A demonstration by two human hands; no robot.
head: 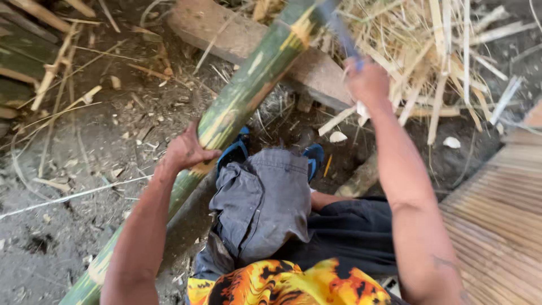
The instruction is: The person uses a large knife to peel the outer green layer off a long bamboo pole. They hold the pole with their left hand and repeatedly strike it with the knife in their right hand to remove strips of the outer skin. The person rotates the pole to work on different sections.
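Note:
A long green bamboo pole point(243, 96) runs from the bottom left up to the top centre, its far end resting on a wooden block point(316, 68). My left hand point(183, 151) grips the pole near its middle. My right hand point(367, 79) is raised over the block and shut on the handle of a blade point(337, 25), which is blurred and points toward the pole's yellowish upper end. My knee in grey trousers point(262, 200) sits between both arms.
Split bamboo strips and dry shavings point(440, 51) pile up at the top right. A woven bamboo mat point(497, 220) lies at the right edge. Blue sandals point(237, 151) show by my knee. Bare earth with chips covers the left.

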